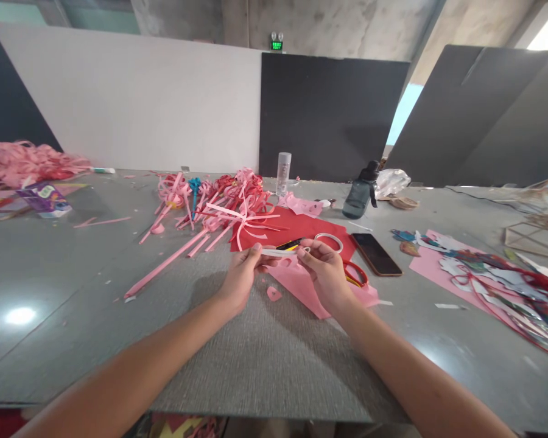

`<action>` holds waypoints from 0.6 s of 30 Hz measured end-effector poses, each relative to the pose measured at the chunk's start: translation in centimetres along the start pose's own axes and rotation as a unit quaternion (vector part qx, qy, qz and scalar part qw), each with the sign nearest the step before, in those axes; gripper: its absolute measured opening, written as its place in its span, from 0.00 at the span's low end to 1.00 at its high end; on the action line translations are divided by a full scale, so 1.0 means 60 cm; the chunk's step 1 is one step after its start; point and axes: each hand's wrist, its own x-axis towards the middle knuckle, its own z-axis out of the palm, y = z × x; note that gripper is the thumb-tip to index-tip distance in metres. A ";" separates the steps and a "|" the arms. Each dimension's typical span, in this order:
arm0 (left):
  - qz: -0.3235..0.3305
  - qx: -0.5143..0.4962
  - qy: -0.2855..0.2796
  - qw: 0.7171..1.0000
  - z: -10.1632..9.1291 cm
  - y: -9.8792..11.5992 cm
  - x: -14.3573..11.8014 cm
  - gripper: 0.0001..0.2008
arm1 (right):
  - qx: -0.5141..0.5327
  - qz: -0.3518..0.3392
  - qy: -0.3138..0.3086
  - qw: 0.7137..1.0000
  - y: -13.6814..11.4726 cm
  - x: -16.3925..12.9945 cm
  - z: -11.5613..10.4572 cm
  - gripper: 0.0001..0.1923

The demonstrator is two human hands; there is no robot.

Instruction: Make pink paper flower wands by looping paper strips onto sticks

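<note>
My left hand (243, 274) and my right hand (325, 272) are raised just above the grey table (73, 286) and together pinch a thin pale paper strip (281, 252) stretched between them. Under the right hand lies a pink paper sheet (301, 286). A small pink paper heart (274, 294) rests on the table between my wrists. A tape roll (329, 241) and red-handled scissors (357, 274) lie right beside my right hand. A red paper sheet (296, 228) sits just beyond my fingers.
A pile of pink and red paper-ribbon sticks (210, 204) lies behind the hands. A black phone (376, 254), dark water bottle (360, 191) and clear tube (283, 173) stand to the right and back. Colourful cut paper (493, 274) covers the right side; pink strips (22, 161) heap far left.
</note>
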 end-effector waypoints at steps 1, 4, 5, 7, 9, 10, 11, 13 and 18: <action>0.008 0.007 0.002 1.000 -0.001 0.000 0.000 0.25 | 0.017 0.009 -0.004 1.000 -0.002 0.000 0.001 0.20; 0.035 0.021 0.013 0.999 -0.002 0.001 0.002 0.23 | 0.082 0.057 -0.035 0.994 -0.006 -0.002 0.004 0.24; 0.041 0.024 0.016 0.999 -0.003 0.003 0.002 0.22 | 0.103 0.078 -0.050 0.990 -0.006 -0.002 0.005 0.25; 0.047 0.028 0.016 0.998 -0.003 0.007 0.002 0.21 | 0.133 0.111 -0.076 0.982 -0.008 -0.003 0.005 0.26; 0.041 0.032 0.010 0.999 -0.002 0.011 0.000 0.20 | 0.138 0.118 -0.092 0.979 -0.009 -0.003 0.004 0.25; 0.034 0.033 0.008 0.999 -0.002 0.012 -0.001 0.20 | 0.136 0.117 -0.098 0.979 -0.010 -0.003 0.004 0.24; 0.026 0.035 0.006 0.999 -0.001 0.013 -0.002 0.20 | 0.132 0.114 -0.103 0.979 -0.011 -0.004 0.005 0.23; 0.014 0.036 0.004 0.999 -0.001 0.012 -0.004 0.19 | 0.116 0.111 -0.109 0.981 -0.011 -0.005 0.007 0.22; 0.032 0.064 -0.026 0.997 0.002 0.010 -0.008 0.18 | 0.091 0.105 -0.097 0.986 -0.003 -0.010 0.012 0.17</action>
